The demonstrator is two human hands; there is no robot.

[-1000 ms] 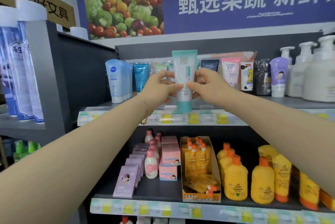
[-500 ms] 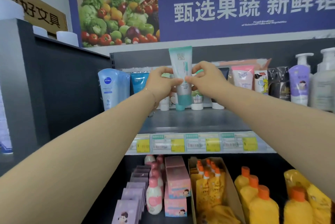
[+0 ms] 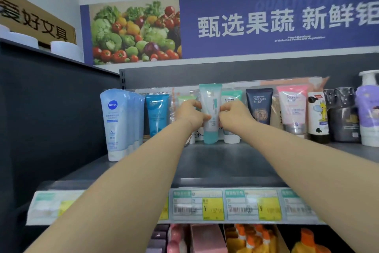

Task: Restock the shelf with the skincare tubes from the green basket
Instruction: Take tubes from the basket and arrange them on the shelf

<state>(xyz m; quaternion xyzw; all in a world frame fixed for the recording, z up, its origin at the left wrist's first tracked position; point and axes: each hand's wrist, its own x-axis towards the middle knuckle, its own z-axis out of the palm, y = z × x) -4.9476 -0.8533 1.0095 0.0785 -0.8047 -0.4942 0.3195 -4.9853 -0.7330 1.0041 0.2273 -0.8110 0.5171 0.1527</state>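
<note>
A pale tube with a teal cap (image 3: 210, 113) stands cap-down at the back of the grey top shelf (image 3: 221, 162), in front of other green-topped tubes (image 3: 231, 97). My left hand (image 3: 189, 114) grips its left side. On the tube's right side, my right hand (image 3: 233, 116) pinches it. Both arms reach far in over the shelf. The green basket is out of view.
Light blue Nivea tubes (image 3: 115, 123) and a blue tube (image 3: 156, 114) stand at the left. A dark tube (image 3: 259, 106), a pink tube (image 3: 292, 109), a white bottle (image 3: 317, 117) and dark pouches (image 3: 344, 115) line the right. Price labels (image 3: 225, 204) run along the shelf's front edge.
Both hands have carried the tube further back and down until its cap is at the shelf surface. The camera has moved closer and tilted up.
</note>
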